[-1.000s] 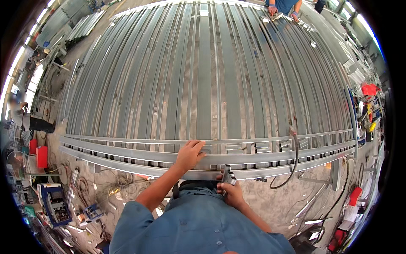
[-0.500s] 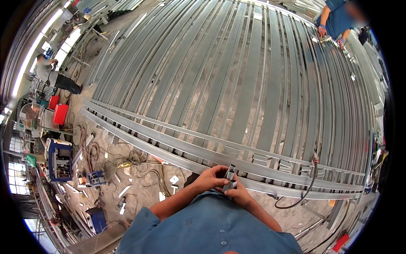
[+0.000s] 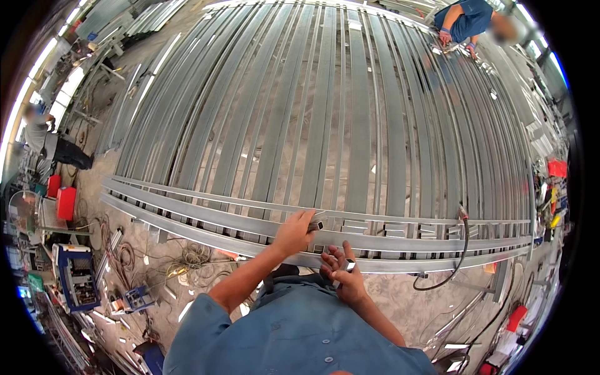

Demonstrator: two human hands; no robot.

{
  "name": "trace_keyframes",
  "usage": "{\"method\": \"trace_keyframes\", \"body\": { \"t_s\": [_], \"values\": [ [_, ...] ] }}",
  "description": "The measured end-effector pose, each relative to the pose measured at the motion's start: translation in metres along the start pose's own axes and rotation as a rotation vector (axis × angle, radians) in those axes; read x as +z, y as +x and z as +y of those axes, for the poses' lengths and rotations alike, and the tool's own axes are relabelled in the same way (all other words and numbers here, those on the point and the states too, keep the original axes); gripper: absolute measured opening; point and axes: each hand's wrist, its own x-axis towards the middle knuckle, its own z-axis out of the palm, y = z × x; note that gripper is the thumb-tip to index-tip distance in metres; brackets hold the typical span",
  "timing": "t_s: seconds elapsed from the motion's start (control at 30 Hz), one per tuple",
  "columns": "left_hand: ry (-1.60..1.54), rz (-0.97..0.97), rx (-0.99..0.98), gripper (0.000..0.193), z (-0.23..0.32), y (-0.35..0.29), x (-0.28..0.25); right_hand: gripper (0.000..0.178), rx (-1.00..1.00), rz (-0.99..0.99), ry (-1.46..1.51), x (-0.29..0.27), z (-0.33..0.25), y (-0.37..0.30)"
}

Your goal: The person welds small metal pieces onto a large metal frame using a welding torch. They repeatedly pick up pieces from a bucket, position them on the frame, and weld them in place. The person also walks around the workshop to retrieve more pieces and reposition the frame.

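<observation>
My left hand (image 3: 295, 234) reaches out over the front rails, closed round a short piece of square metal tube (image 3: 318, 225) whose open end faces right. Closer to my body, my right hand (image 3: 350, 282) is turned palm up and holds a second short piece of square tube (image 3: 347, 267) under the thumb, its fingers partly curled. Below both hands run the long grey metal rails (image 3: 400, 242) along the near side of a large frame. Many parallel grey metal bars (image 3: 356, 125) stretch away from these rails.
A black cable with a red-tipped torch-like end (image 3: 463, 214) hangs over the rails to the right. At the far right another person (image 3: 465, 22) bends over the bars. A person in grey (image 3: 47, 144) stands far left. A blue machine (image 3: 76, 275) and tangled cables (image 3: 194, 259) lie left.
My hands have moved apart: the left went forward over the rails with one tube piece, the right stayed near my body with the other. The whole view has shifted.
</observation>
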Motion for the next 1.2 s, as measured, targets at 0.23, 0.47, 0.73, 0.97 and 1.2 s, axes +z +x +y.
{"method": "trace_keyframes", "body": {
  "t_s": [0.23, 0.47, 0.73, 0.97, 1.2],
  "values": [
    [0.167, -0.173, 0.129, 0.047, -0.052, 0.016, -0.002, 0.099, -0.029, 0.05, 0.002, 0.006, 0.041, -0.005],
    [0.225, -0.02, 0.302, 0.033, -0.064, 0.009, -0.007, 0.093, -0.046, 0.104, -0.011, 0.025, 0.046, -0.003],
    [0.281, 0.081, 0.399, 0.036, -0.062, 0.0, -0.017, 0.088, 0.028, 0.144, -0.171, 0.038, 0.049, 0.013],
    [-0.444, -0.221, 0.137, 0.038, 0.004, -0.067, -0.055, 0.062, 0.034, 0.11, -0.016, 0.056, 0.058, 0.047],
    [-0.111, 0.013, 0.101, 0.029, -0.048, -0.065, -0.089, 0.08, 0.127, -0.106, -0.252, 0.066, 0.091, 0.071]
  ]
}}
